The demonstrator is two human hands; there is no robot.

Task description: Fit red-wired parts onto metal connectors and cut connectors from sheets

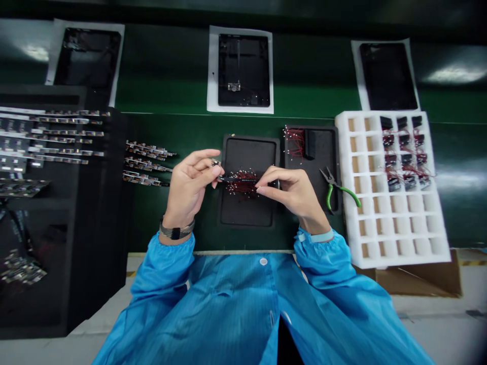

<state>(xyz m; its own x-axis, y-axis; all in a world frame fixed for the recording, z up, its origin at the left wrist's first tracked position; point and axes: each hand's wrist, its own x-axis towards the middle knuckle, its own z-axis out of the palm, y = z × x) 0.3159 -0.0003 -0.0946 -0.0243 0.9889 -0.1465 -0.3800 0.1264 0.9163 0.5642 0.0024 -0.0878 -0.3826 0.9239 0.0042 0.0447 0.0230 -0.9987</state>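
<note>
Presently: left hand [190, 180] and right hand [289, 190] pinch small black red-wired component [239, 180] over black foam tray [247, 203]; green-handled pliers [337, 187] nearby.

Green bench [171, 126], entries as I log them from the head camera.
- Far edge: I count three white sheets, each under a black panel: left panel [89, 58], middle panel [243, 68], right panel [388, 76].
- Left side: black rack [76, 228] carrying rows of strips. Loose strips [146, 162] lie just beside it on the green.
- Centre: I see two black foam trays side by side, near tray [247, 213] and right tray [325, 147].
- Right side: white foam grid tray [395, 228], touching the right tray's edge.
</note>
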